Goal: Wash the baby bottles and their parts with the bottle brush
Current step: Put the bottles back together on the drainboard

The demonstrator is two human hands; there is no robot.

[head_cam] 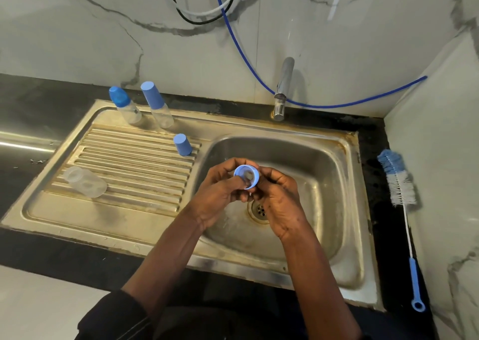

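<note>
The blue screw ring is held in the air over the sink basin, above its left-centre and just on the far side of the drain. It is clear of the basin's walls and rim, with open steel floor below and to its right. The ring's open mouth tilts up toward the camera, and it is too short to show a long axis.

The left hand curls round the ring's left side with the thumb on its near rim. The right hand pinches its right side with the fingertips. The ring sits at the fingertips of both hands, beyond the palms.

Left of the basin, on the ridged drainboard, a loose blue cap stands closed end up, just beside the basin's far-left corner. Farther left, a clear uncapped bottle lies on its side. Two capped bottles stand upright at the drainboard's far edge.

Behind the basin, the tap rises from the rim.

Right of the basin, on the narrow strip of dark counter against the wall, lies the bottle brush. Its long axis runs along the basin's right edge, with the bristle head at the far end and the blue loop handle at the near end.
</note>
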